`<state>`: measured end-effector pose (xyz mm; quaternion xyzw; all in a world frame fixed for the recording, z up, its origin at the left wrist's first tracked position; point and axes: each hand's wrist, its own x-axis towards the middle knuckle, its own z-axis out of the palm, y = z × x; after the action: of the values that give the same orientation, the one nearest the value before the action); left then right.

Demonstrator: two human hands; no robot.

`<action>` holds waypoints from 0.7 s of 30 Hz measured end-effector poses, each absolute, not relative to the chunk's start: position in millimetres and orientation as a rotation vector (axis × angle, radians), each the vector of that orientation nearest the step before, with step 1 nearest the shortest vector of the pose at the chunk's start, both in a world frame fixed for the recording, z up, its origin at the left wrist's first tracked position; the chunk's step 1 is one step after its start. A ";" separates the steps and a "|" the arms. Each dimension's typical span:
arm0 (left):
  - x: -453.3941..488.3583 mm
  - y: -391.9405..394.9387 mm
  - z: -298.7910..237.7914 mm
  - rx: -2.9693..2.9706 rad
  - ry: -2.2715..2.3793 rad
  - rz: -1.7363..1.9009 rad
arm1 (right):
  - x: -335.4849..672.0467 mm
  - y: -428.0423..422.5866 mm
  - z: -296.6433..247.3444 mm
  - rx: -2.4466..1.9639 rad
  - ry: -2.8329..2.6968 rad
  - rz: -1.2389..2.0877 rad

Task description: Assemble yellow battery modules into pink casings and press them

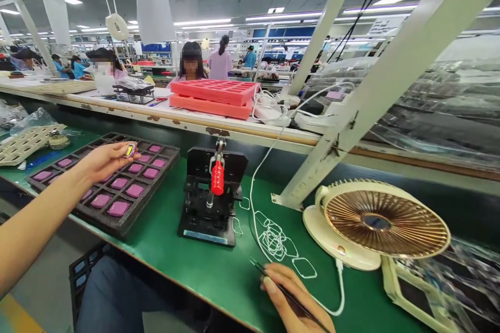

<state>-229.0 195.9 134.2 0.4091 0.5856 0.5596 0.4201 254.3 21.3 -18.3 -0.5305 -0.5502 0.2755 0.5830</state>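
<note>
My left hand [107, 160] is closed on a small pinkish-purple squarish part [130, 150] with a dark and yellow inner face. It hovers over a black foam tray [128, 223] whose pockets hold several purple parts [119, 208]. Down at the front edge of the green bench, my right hand [291, 296] grips black tweezers [287, 293], their tips pointing up and left. Beyond those tips lies a loose pile of thin white ring gaskets [272, 239]. Between my hands stands a black toggle-clamp fixture [209, 218] with a red handle [217, 177].
A beige fan [385, 221] stands at right, its white cable [339, 291] looping near my right hand. Red foam trays [213, 99] are stacked on the raised shelf. A slanted white post [363, 99] crosses the right side. People sit across the bench.
</note>
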 end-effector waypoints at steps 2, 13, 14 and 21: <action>-207.1 145.1 117.0 0.962 1.299 1.340 | 245.9 19.1 -11.8 -1.231 -1.315 0.627; -35.5 -23.5 6.3 0.777 1.005 1.055 | 148.9 -21.7 -4.1 -0.784 -1.585 0.622; -29.9 -28.1 4.9 0.766 1.010 1.069 | 146.8 -23.8 -5.8 -0.773 -1.592 0.631; -17.1 -40.9 14.6 0.766 1.086 1.101 | 151.1 -37.3 -12.6 -0.849 -1.626 0.591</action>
<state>-17.1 -40.9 14.6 0.3373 0.4780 0.4846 0.6503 151.1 -37.3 -12.6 -0.3619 -0.6930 0.2519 0.5704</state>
